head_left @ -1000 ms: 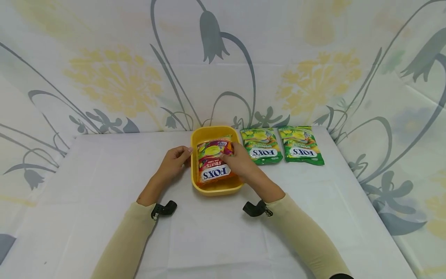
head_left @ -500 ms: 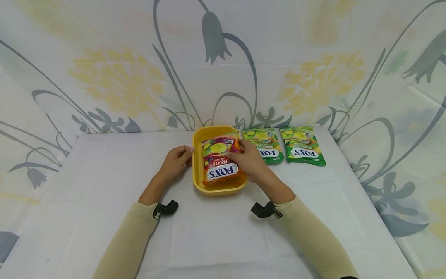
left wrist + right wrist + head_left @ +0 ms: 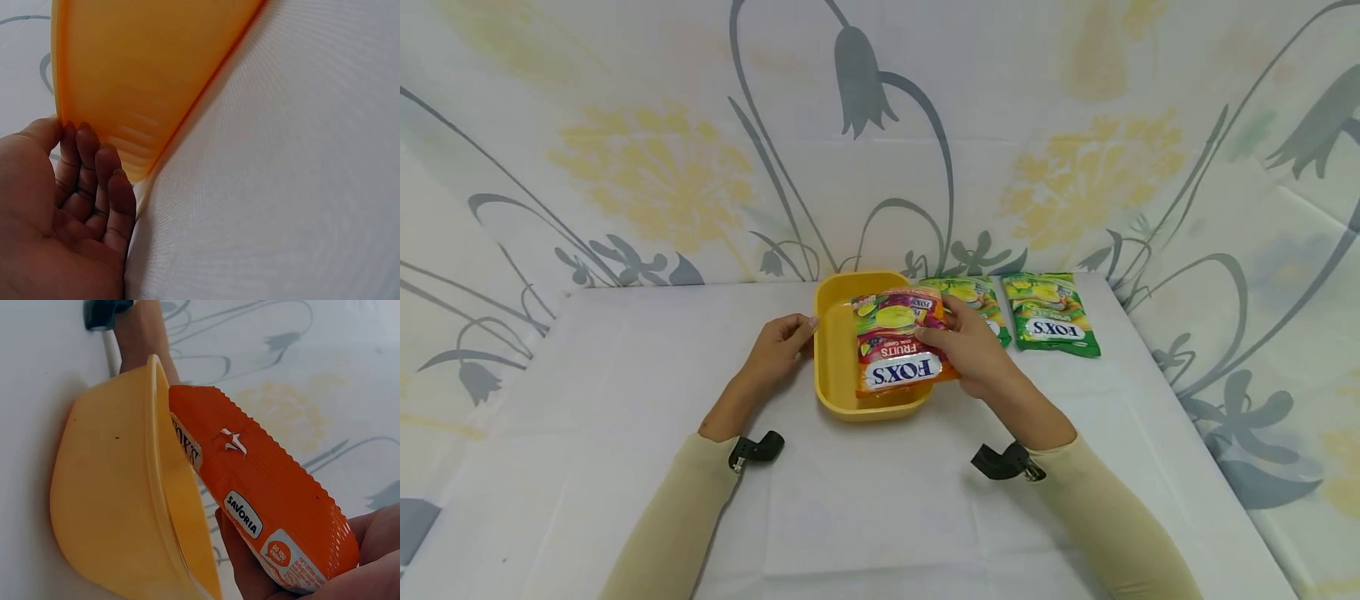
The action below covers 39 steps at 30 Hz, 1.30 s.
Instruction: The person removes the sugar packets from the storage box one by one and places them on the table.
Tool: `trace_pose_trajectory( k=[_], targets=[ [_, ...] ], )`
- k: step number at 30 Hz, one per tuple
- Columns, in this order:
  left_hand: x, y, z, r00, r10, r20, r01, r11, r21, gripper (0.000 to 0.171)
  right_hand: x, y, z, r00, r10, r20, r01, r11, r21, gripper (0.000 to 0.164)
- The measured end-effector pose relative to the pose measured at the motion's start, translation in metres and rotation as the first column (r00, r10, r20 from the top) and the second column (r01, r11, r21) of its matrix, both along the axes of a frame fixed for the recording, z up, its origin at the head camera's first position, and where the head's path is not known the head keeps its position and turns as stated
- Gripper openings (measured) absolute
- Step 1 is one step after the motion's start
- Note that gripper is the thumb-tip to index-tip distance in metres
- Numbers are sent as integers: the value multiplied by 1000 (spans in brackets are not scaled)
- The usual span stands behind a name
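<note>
In the head view a yellow plastic tub stands on the table. My left hand holds its left rim; in the left wrist view the thumb of this hand lies at the rim and the fingertips touch the outer wall. My right hand grips the right side of a red and orange bag of Fox's fruits candy over the tub's right part. From the right wrist, the orange bottom of the candy bag shows raised and tilted at the tub's rim.
Two green Fox's candy bags lie right of the tub. The nearer green bag is partly covered by the right hand and red bag; the farther green bag shows whole. A flower-print cloth rises behind the white-covered table.
My right hand has lifted the red candy bag from inside the tub and shifted it right, now overlapping the tub's right rim. My left hand has stayed at the left rim.
</note>
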<state>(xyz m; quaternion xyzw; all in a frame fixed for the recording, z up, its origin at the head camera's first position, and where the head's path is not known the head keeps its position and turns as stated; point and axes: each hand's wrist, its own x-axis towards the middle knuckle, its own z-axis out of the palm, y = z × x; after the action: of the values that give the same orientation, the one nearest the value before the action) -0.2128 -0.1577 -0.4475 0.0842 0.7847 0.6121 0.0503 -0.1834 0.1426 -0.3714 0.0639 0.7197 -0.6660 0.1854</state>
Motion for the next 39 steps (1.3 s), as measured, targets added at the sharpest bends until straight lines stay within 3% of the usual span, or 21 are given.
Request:
trace_pose_trajectory(
  k=[2, 8, 15, 18, 31, 39],
  targets=[
    [5, 1, 10, 1000, -7, 2, 7, 1000, 4, 28, 3, 5, 1, 1000, 5, 8, -5, 1000, -16, 79],
    [5, 2, 10, 1000, -7, 3, 7, 1000, -6, 28, 11, 20, 0, 1000, 26, 11, -26, 1000, -3, 80],
    [-11, -4, -17, 1000, 1, 15, -1, 1000, -9, 32, 23, 45, -4, 1000, 9, 23, -9, 1000, 11, 84],
    [-14, -5, -23, 1000, 7, 11, -7, 1000, 0, 33, 28, 55, -6, 1000, 6, 29, -6, 1000, 12, 84],
    [-11, -5, -24, 1000, 9, -19, -9, 1000, 9, 32, 46, 94, -6, 998, -29, 50, 25, 996, 80, 85],
    [-13, -7, -26, 1000, 19, -9, -19, 1000, 13, 29, 46, 103, -13, 999, -3, 46, -1, 995, 96, 85]
  ],
)
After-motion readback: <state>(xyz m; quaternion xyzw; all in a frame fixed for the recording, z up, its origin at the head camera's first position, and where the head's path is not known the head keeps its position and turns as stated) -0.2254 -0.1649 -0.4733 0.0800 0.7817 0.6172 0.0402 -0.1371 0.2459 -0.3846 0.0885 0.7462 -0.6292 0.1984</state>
